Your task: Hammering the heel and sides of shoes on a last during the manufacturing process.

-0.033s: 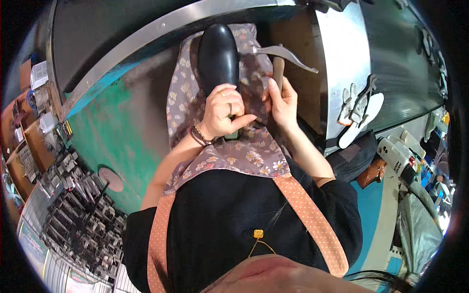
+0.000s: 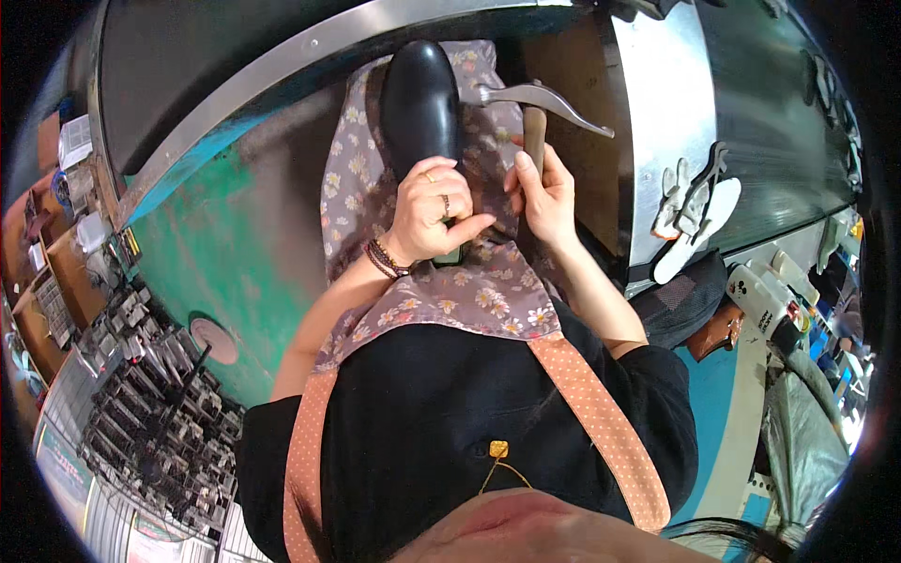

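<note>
A black, smooth, round-toed shoe (image 2: pixel 419 103) lies on my lap over a flowered apron (image 2: pixel 488 298), its toe pointing away from me. My left hand (image 2: pixel 432 211) is closed around its near part, thumb stretched to the right. Under that hand shows a bit of a green piece (image 2: pixel 449 255), probably the last inside the shoe. To the right, my right hand (image 2: pixel 547 197) grips the wooden handle of a hammer (image 2: pixel 534 136). The hammer's long, curved metal head is above the hand, its blunt end beside the shoe and its thin end pointing right.
A metal-edged black conveyor (image 2: pixel 225 56) runs across the far side. On the metal ledge (image 2: pixel 662 84) at right lie grey sandal uppers (image 2: pixel 690 202) and a white sole (image 2: pixel 702 235). Dark metal parts (image 2: pixel 155 403) crowd the lower left. A brown pouch (image 2: pixel 715 336) sits at right.
Very little differs. The shoe's toe and the hammer head sit slightly higher in the picture, and both hands keep their grips.
</note>
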### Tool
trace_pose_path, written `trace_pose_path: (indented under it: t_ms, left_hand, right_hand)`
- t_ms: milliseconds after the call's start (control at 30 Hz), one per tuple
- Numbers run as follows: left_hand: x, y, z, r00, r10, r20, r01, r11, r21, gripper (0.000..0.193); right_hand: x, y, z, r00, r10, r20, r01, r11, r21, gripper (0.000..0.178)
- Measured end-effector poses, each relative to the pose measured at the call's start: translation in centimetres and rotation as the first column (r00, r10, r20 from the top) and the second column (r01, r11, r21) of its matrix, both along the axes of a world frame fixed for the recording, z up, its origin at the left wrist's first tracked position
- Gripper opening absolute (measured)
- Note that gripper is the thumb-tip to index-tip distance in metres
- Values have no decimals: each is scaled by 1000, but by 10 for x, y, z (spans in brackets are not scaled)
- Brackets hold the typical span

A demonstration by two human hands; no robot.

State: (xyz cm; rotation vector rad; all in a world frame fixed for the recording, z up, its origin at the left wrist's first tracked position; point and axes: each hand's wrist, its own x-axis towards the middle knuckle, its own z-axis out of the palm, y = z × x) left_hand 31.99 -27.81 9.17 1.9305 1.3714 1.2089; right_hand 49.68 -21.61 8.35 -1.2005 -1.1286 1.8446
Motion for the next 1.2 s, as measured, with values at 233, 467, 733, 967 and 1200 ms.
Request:
trace_pose_path:
  t_ms: [233,467,733,967,1200]
  left_hand:
    - [15,-7,9,989,103,-103,-98,994,48,29]
    - [18,-8,1,993,117,-8,-115,987,113,30]
    - [20,-6,-1,993,109,45,-113,987,116,29]
    - [22,-2,-6,992,114,52,-119,986,115,31]
    - [25,2,-11,989,145,10,-145,978,150,30]
  right_hand:
    - [10,6,19,908,178,379,-271,940,207,42]
    - [23,8,51,951,-2,308,-188,790,584,51]
    - [11,12,44,887,110,449,-362,770,526,48]
    - [6,26,36,771,183,611,-565,640,521,54]
    - [-4,20,40,656,131,743,-663,571,484,50]
